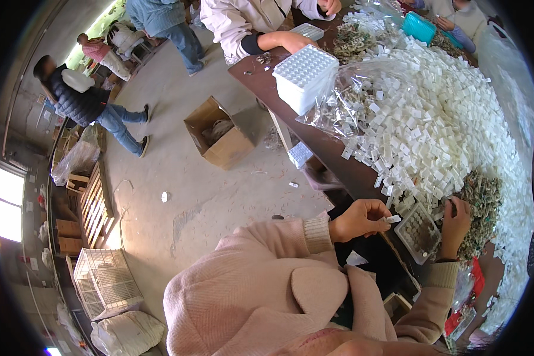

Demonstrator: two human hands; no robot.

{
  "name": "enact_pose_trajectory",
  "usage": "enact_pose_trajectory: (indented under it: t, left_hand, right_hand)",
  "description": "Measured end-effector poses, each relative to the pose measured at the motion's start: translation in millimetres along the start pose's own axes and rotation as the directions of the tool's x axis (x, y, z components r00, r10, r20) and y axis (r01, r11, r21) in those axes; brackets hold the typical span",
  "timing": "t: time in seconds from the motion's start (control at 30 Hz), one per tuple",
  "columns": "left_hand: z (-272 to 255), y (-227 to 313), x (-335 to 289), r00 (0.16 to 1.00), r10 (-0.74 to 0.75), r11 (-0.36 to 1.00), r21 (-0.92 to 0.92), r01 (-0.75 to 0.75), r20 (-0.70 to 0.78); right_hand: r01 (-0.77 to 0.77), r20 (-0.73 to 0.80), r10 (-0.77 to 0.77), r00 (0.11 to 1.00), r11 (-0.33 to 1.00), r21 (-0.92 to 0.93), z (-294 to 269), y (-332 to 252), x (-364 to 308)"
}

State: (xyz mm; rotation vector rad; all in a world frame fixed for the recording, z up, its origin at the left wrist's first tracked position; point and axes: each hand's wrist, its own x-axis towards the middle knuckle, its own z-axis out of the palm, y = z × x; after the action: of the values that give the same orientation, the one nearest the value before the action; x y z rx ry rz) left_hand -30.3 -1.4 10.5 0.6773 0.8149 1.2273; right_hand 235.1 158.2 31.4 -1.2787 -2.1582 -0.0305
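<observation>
My left hand [361, 220] pinches a small white plastic piece [393, 219] between thumb and fingertips, just left of a clear plastic tray [422, 258]. The tray stands tilted at the table's near edge and holds small round pale parts and darker bits. My right hand [457, 224] is at the tray's far right side with its fingers curled; what they hold, if anything, is hidden. Beside it lies a heap of small greenish-brown parts [482, 204]. A large pile of white plastic pieces [421, 127] spreads just beyond both hands.
White stacked trays [305, 74] stand on the brown table [252, 70] near a co-worker's arm [279, 41]. A teal basket [418, 28] is at the far side by another person. On the floor are an open cardboard box [234, 145] and a white crate [104, 282]. Several people are farther back.
</observation>
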Motion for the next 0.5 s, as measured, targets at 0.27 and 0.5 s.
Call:
enact_pose_trajectory:
  t: [0.27, 0.5]
  left_hand:
    - [5.7, 3.0, 0.9, 0.999, -0.011, 1.0, -0.01, 0.011, 0.03]
    - [12.3, 6.7, 4.3, 0.998, -0.031, 0.999, -0.009, 0.032, 0.053]
  right_hand:
    - [-0.345, -0.042, 0.49, 0.871, 0.669, 0.658, -32.6, 23.3, 4.7]
    - [-0.284, -0.036, 0.472, 0.881, 0.588, 0.758, -58.6, 31.9, 13.6]
